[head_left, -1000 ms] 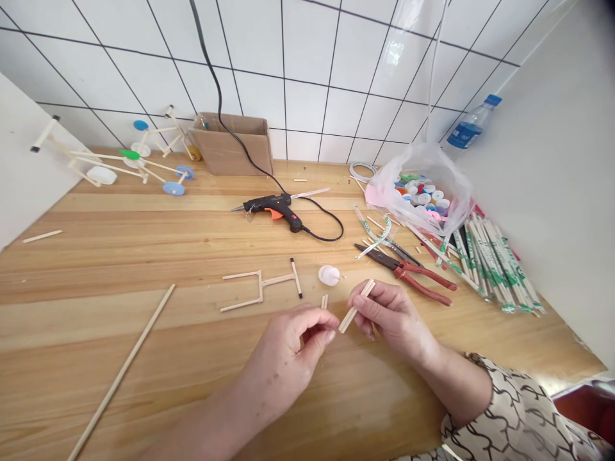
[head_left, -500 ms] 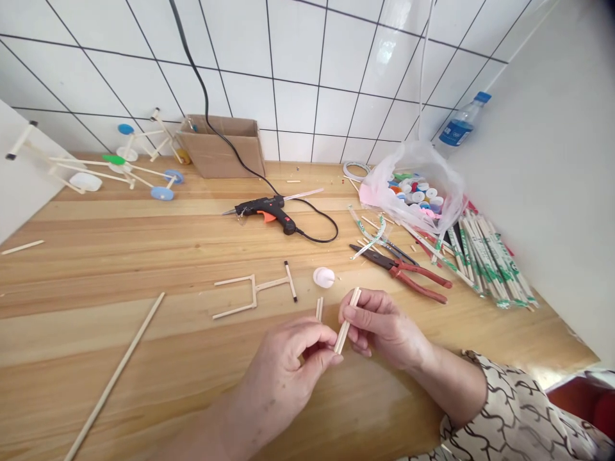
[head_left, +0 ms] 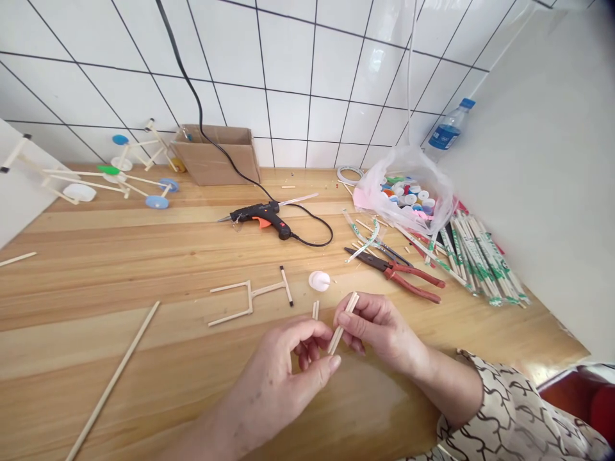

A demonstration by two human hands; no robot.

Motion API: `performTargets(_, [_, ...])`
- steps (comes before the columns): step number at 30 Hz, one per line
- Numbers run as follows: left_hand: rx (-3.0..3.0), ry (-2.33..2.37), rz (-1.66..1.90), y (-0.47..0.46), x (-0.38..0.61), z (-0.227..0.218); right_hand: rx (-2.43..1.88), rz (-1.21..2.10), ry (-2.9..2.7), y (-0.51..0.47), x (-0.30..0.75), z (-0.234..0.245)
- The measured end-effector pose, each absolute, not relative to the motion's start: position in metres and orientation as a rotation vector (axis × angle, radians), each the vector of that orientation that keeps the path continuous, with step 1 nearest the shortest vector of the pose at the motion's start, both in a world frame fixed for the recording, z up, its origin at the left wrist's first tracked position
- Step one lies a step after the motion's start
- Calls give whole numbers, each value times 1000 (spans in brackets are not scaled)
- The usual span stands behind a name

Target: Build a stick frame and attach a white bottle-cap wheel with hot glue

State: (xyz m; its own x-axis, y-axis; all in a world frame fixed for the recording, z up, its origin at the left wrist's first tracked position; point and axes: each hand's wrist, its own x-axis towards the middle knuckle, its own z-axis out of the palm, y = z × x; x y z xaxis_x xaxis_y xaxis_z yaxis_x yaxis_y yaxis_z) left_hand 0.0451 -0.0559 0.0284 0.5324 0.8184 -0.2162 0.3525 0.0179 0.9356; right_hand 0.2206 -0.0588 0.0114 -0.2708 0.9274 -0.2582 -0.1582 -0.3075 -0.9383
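On the wooden bench (head_left: 144,269), a long wooden stick (head_left: 113,381) lies toward the left, and an H-shaped stick frame (head_left: 250,298) sits farther in. The left hand (head_left: 276,365) is curled nearly closed, though from here it's hard to tell whether it holds anything. Just beyond it stand two thin stick pieces (head_left: 316,310). The right hand (head_left: 377,326) pinches short wooden sticks (head_left: 342,322) between thumb and fingertips, with red-handled pliers (head_left: 408,275) lying beyond.
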Motion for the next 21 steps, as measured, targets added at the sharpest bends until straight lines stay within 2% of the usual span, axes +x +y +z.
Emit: performTargets(21, [1108, 809, 393, -52, 41, 22, -1041, 1893, -695, -59, 218, 15])
